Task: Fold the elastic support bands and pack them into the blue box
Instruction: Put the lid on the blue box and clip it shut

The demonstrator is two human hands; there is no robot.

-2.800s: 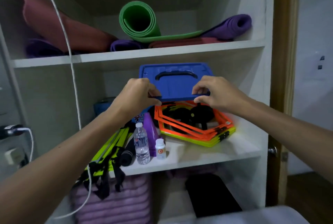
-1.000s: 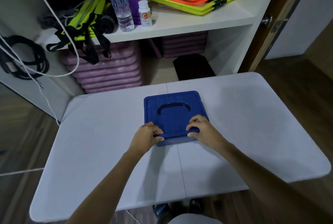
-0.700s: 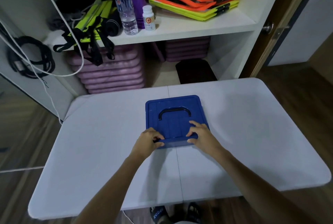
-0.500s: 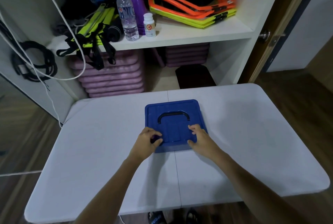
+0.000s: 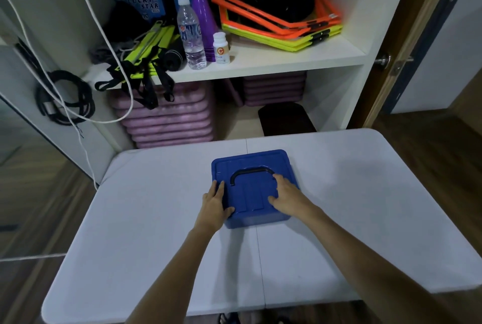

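Blue box (image 5: 251,188), lid on, at the middle of the white surface (image 5: 146,219).
Left hand (image 5: 215,202) and right hand (image 5: 285,197) lie on the lid's near corners, fingers extended flat, thumbs wrapping the near edge; black handle (image 5: 251,173) between them.

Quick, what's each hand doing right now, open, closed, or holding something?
Left hand: open, fingers straight, resting on the blue box lid's left side.
Right hand: open, fingers spread flat on the lid's right side.
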